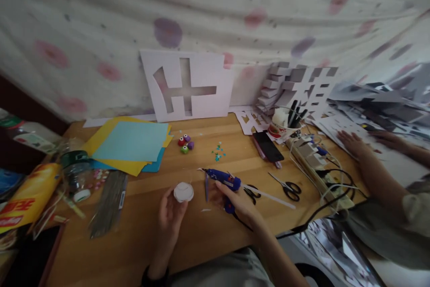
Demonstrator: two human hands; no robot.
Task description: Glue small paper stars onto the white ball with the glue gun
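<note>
My left hand is closed around a small round white piece, its flat top facing up; what it is made of I cannot tell. In my right hand is a blue hot glue gun, its nozzle pointing left toward the white piece but apart from it. A long whitish glue stick sticks out of the gun's back end. Beneath the gun, a thin bluish strip lies on the wooden table. Black-handled scissors lie partly hidden behind my right hand.
A second pair of scissors and a power strip with cables lie to the right. Small coloured eyed beads and blue-green scraps lie ahead. Coloured paper and bottles are left. Another person's hands rest at right.
</note>
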